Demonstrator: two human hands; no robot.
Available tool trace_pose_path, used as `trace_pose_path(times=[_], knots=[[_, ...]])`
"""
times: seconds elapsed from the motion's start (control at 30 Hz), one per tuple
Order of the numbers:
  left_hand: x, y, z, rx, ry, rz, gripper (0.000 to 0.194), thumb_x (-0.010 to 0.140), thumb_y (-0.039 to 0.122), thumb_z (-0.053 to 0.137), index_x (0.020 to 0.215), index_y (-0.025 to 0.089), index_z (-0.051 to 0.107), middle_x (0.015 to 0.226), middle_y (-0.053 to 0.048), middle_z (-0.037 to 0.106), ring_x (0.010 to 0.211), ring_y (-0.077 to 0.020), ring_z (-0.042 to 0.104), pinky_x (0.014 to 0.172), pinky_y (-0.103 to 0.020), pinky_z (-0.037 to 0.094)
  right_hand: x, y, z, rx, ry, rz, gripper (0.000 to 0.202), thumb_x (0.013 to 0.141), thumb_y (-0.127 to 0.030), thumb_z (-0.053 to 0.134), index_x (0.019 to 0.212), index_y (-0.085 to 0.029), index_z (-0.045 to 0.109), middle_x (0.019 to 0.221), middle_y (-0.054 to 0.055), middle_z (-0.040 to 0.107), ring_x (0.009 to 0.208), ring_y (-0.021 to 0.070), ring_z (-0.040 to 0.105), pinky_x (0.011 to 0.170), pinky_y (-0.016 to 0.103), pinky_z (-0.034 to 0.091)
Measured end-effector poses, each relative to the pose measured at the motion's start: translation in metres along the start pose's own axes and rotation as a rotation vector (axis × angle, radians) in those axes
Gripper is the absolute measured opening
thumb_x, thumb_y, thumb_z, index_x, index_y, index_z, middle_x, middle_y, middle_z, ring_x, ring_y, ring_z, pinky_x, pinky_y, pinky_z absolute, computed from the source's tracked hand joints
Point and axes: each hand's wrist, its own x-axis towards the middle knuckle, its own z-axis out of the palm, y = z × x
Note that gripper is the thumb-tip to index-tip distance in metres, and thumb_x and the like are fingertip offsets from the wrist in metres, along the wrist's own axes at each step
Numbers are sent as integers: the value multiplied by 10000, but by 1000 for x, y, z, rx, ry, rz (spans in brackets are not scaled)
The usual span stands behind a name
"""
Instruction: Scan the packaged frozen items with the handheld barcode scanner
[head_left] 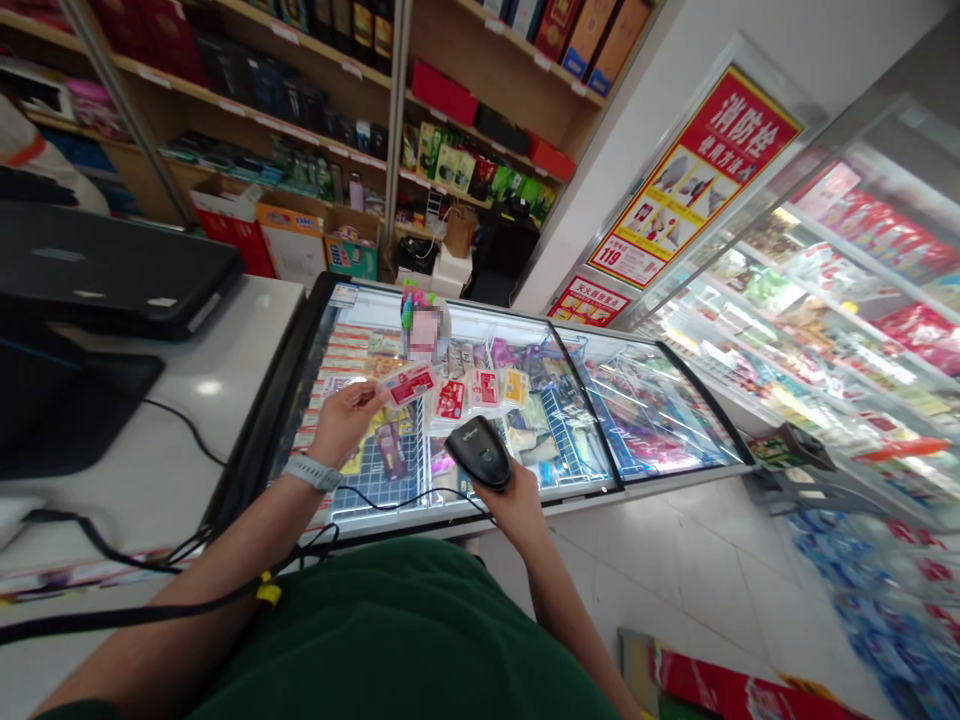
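In my right hand (pixel 517 505) is a black handheld barcode scanner (pixel 480 453), its head pointing away from me over the freezer's glass top. My left hand (pixel 346 420), with a light watch band on the wrist, pinches the left end of a flat packet with a red label (pixel 409 384). Just right of that packet, several similar small packs lie on the glass: a red-and-white pack (pixel 449 398), another red-labelled pack (pixel 484 387) and a yellow-labelled pack (pixel 516 386). The scanner sits nearer to me than these packs.
A glass-topped chest freezer (pixel 600 490) with wire baskets of goods stands before me. A white counter (pixel 247 350) with a black machine (pixel 112 265) is at left. Cables cross the freezer's near edge. Stocked shelves rise behind; bottled drinks (pixel 847 600) stand at right.
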Motion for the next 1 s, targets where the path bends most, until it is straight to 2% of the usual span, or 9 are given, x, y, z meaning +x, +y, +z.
trace_pose_path(times=[0.23, 1.0], knots=[[1, -2, -1, -8, 17, 23, 312, 683, 404, 738, 875, 158, 719, 848, -43, 739, 769, -183, 669, 741, -281, 521, 2, -2, 1, 28, -17, -2, 189, 686, -267, 679, 849, -173, 670, 729, 16, 701, 677, 193, 643, 616, 257, 472], [3, -9, -4, -39, 9, -4, 356, 669, 430, 757, 900, 163, 713, 882, -52, 739, 799, -193, 672, 763, -289, 530, 1, 1, -1, -1, -24, -4, 271, 693, -266, 685, 946, -170, 696, 792, 29, 734, 736, 215, 675, 645, 268, 496]])
